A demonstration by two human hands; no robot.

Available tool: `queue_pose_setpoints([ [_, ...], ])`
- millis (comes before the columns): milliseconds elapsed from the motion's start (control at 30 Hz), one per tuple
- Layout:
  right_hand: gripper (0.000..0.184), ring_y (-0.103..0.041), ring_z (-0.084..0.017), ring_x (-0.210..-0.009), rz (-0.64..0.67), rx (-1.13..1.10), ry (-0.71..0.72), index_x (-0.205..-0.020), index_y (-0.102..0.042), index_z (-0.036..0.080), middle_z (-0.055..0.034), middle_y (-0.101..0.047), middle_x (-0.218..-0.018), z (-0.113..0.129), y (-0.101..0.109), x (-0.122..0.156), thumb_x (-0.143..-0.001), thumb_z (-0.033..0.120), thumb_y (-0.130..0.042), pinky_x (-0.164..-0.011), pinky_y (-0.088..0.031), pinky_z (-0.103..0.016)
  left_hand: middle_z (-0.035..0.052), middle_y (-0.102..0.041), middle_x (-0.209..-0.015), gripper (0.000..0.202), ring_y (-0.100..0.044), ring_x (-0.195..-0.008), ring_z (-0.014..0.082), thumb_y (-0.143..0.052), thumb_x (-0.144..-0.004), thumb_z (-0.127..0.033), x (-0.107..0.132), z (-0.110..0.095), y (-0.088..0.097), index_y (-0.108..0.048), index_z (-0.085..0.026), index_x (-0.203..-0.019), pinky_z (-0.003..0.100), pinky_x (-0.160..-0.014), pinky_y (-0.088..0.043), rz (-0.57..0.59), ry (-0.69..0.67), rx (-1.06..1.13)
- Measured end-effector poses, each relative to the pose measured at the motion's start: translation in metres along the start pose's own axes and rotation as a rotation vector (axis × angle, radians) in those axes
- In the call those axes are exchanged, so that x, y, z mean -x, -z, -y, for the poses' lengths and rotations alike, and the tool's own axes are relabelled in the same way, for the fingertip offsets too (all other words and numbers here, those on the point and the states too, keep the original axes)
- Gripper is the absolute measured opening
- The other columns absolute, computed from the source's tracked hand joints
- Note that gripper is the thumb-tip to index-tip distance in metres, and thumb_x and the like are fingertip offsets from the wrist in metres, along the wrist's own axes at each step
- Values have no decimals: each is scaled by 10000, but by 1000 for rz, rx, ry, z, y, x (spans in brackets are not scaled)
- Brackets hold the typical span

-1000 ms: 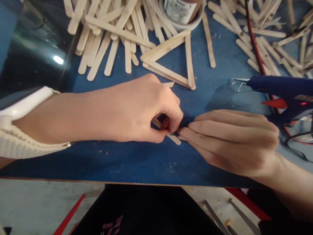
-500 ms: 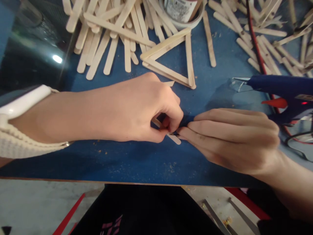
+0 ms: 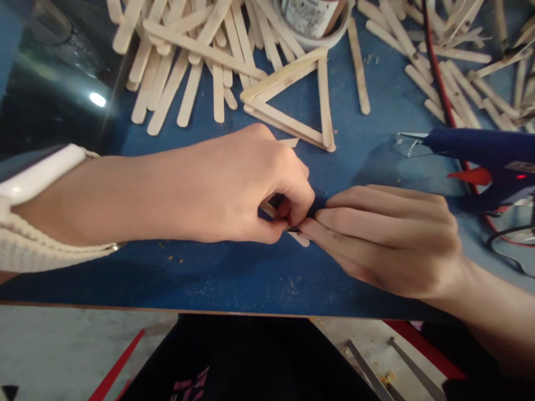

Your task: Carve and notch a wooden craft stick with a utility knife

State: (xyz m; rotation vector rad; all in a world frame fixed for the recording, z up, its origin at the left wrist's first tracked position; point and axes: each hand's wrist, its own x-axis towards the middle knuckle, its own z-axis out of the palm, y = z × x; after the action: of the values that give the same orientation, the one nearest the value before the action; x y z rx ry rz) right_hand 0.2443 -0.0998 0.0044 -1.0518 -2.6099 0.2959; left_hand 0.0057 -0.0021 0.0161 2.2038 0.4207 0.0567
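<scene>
My left hand (image 3: pixel 234 186) is curled, with thumb and fingers pinching wooden craft sticks (image 3: pixel 300 238) that lie on the blue table (image 3: pixel 234 278). Most of these sticks are hidden under the hand; one rounded tip shows below the fingertips. My right hand (image 3: pixel 388 236) has its fingers pressed together, their tips meeting the left fingers on the same sticks. A finished stick triangle (image 3: pixel 292 97) lies just beyond my left hand.
A blue glue gun (image 3: pixel 480 153) rests at the right with a red cord (image 3: pixel 437 72). Several loose sticks are heaped at the back left (image 3: pixel 188 55) and back right (image 3: pixel 460 72). A tape roll around a jar (image 3: pixel 311 22) stands at the top. The table's front edge is near me.
My right hand has slid slightly left, closer against the left fingers. The left hand has barely moved.
</scene>
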Motion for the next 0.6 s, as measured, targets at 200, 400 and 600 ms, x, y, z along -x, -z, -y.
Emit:
queue_pose_setpoints([
  [200,158,-766,-135,-759,-118,-36,-40,-871,-747,277,75,-709,-748,1,2,2,-1025,242,-749,-693,-625,-275,-74,-773,-893,243,-659,-800,91,-722,-847,-32,1,-2,1,-830,-248,-871,197,-696,-446,21,22,-9],
  [400,152,-768,-143,-791,-82,23,66,-931,-769,294,84,-774,-856,-1,5,2,-1029,186,-726,-666,-610,-300,-93,-745,-835,215,-650,-782,75,-773,-846,-38,2,3,-4,-818,-247,-826,187,-693,-446,-46,-37,-10],
  [600,109,-756,-133,-811,-66,21,58,-987,-719,272,85,-772,-873,-3,5,3,-1023,171,-740,-674,-600,-307,-105,-730,-826,204,-640,-732,56,-811,-848,-46,4,7,-7,-820,-249,-830,176,-663,-441,-94,-71,-22],
])
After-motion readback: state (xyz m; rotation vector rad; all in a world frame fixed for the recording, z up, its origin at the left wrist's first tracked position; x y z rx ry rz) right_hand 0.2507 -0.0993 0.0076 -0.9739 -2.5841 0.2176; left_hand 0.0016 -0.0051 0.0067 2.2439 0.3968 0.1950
